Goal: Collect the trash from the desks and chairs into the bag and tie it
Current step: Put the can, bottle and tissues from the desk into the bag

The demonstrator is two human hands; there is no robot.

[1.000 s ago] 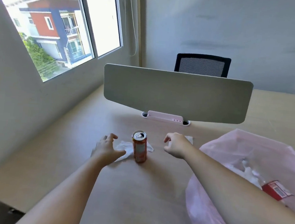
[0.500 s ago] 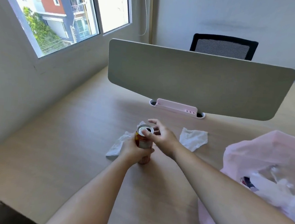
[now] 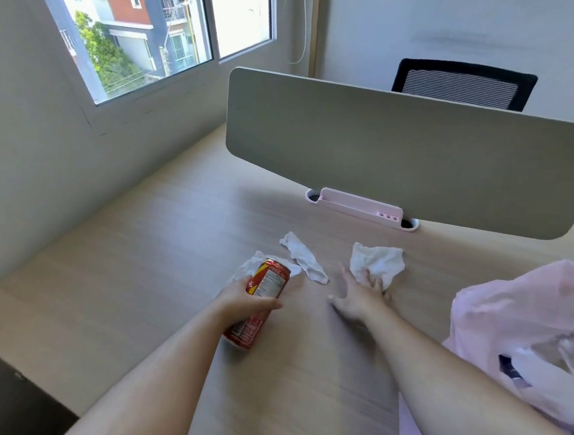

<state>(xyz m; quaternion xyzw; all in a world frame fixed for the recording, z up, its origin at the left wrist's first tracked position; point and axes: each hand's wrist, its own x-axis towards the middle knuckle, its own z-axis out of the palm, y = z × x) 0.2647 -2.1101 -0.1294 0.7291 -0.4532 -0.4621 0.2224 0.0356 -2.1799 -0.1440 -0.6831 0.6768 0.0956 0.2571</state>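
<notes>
Wood-look desk point(image 3: 146, 247), collection step under way. Left hand point(image 3: 244, 305) grips red soda can point(image 3: 266, 284), tilted, near desk centre. Right hand point(image 3: 358, 298) lies flat with fingers spread, tips on crumpled tissue point(image 3: 383, 259), grasping nothing. Next move, judged: pinch the tissue, then carry both to pink bag point(image 3: 511, 310) at right. Count: one can, three tissues, one bag.

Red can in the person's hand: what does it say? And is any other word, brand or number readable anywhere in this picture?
No text is legible.
The red can, gripped by the left hand: a white panel of fine print and a mark near its rim, both too blurred to read.
The pink bag: no lettering shows.
</notes>
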